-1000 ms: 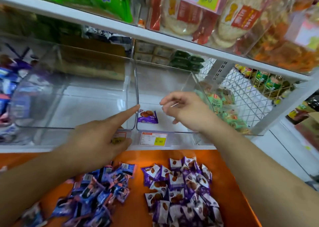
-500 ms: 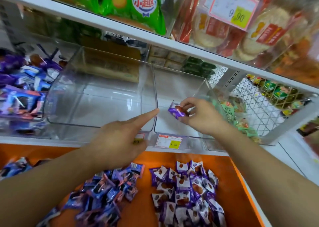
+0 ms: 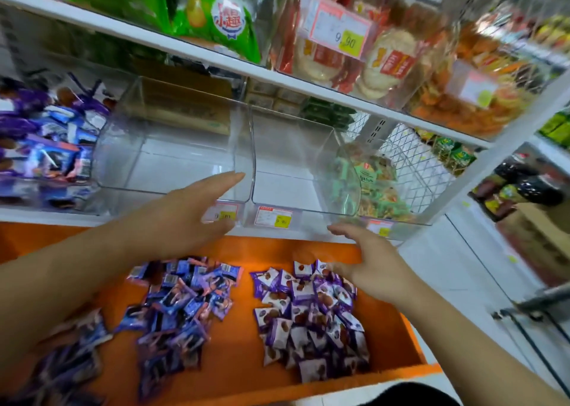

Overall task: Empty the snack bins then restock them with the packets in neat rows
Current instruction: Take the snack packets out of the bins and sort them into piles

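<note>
Her left hand (image 3: 182, 217) lies flat, fingers straight, against the front lip of the left clear bin (image 3: 172, 159). The right hand (image 3: 367, 263) hangs open and holds nothing, just over the purple-and-white packets (image 3: 311, 316) heaped on the orange shelf (image 3: 240, 362). The right clear bin (image 3: 296, 165) stands bare; blue-purple packets (image 3: 182, 310) lie in a heap beside

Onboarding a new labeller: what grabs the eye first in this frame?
Two heaps of purple snack packets on the orange surface at the bottom, the left heap bluer. Above them sit two clear bins on the white shelf, both empty. The left hand reaches flat toward the divider between the bins; the right hand hovers open over the right heap.
</note>
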Tool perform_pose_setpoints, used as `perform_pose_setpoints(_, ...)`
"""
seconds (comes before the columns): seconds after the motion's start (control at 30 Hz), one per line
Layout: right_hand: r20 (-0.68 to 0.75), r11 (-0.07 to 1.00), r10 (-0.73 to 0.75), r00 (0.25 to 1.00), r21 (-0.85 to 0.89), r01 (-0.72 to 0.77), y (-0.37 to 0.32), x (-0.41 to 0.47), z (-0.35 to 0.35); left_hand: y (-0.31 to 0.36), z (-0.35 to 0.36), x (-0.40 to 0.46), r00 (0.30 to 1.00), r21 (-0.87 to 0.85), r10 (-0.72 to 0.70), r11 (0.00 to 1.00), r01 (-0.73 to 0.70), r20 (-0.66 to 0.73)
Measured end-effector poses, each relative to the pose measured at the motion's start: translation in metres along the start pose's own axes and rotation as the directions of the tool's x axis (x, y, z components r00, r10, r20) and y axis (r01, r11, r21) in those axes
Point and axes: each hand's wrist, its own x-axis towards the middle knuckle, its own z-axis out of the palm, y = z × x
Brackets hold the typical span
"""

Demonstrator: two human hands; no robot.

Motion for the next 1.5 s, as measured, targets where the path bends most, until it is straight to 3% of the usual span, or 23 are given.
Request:
perform_pose_setpoints(0.37, -0.059, 0.897, -0.385, 0.921, 0.211, 0.388, -0.194, 0.041, 0.047, -0.043, -0.092, -0.101, 0.966, 0.082, -0.229, 0.968, 0.239, -0.118)
perform_pose_setpoints(0.67, -0.029, 0.817, -0.567, 0.823, 0.104, 0.567, -0.358, 0.120, 0.080, -0.151, -0.158, -0.134, 0.841, 0.154, -0.487, 0.836, 0.527, -0.238)
perform_pose_setpoints(0.77, 0.036, 0.823, -0.568, 0.822, 0.042, 0.567, -0.406, 0.171, 0.088, -0.173, -0.161, -0.133, 0.807, 0.118, -0.502, 0.822, 0.557, -0.310)
perform_pose_setpoints(0.9, 0.226, 0.866, -0.478, 0.849, -0.043, 0.499, -0.460, 0.238, 0.101, -0.195, -0.152, -0.132, 0.799, 0.101, -0.505, 0.822, 0.560, -0.327)
perform_pose_setpoints(1.17, 0.463, 0.847, -0.370, 0.805, -0.188, 0.497, -0.523, 0.304, 0.164, -0.199, -0.147, -0.127, 0.768, 0.043, -0.522, 0.817, 0.576, -0.371)
perform_pose_setpoints(1.23, 0.420, 0.849, -0.380, 0.824, -0.195, 0.491, -0.526, 0.303, 0.173, -0.198, -0.146, -0.126, 0.770, 0.055, -0.510, 0.820, 0.570, -0.383)
perform_pose_setpoints(1.37, 0.177, 0.844, -0.439, 0.881, -0.256, 0.472, -0.516, 0.295, 0.188, -0.194, -0.149, -0.125, 0.771, 0.055, -0.491, 0.829, 0.557, -0.406)
perform_pose_setpoints(1.5, 0.141, 0.831, -0.495, 0.857, -0.211, 0.514, -0.506, 0.290, 0.180, -0.195, -0.150, -0.128, 0.773, 0.038, -0.473, 0.843, 0.537, -0.422)
